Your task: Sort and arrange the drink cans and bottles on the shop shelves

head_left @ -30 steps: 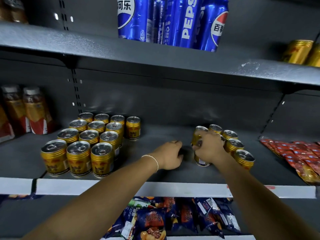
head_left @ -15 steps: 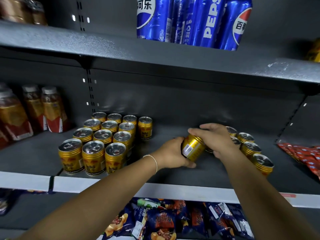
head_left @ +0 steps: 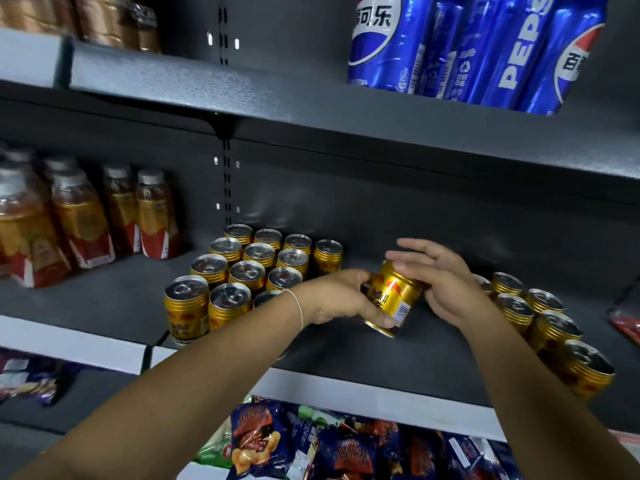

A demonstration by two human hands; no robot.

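A gold Red Bull can (head_left: 393, 297) hangs tilted above the middle shelf (head_left: 363, 355), between both hands. My left hand (head_left: 339, 301) grips its lower side. The fingers of my right hand (head_left: 438, 282) are spread and rest against the can's top. A block of several gold cans (head_left: 242, 271) stands to the left. A second cluster of gold cans (head_left: 540, 323) stands to the right, partly hidden by my right forearm.
Blue Pepsi cans (head_left: 467, 46) stand on the upper shelf. Bottles of amber drink (head_left: 83, 216) fill the left of the middle shelf. Snack bags (head_left: 311, 445) lie on the shelf below. A red packet (head_left: 627, 323) shows at the right edge.
My right hand lifted a gold can from the right cluster and carried it left. My left hand has taken hold of it, and the right fingers have spread. The view shifted left.
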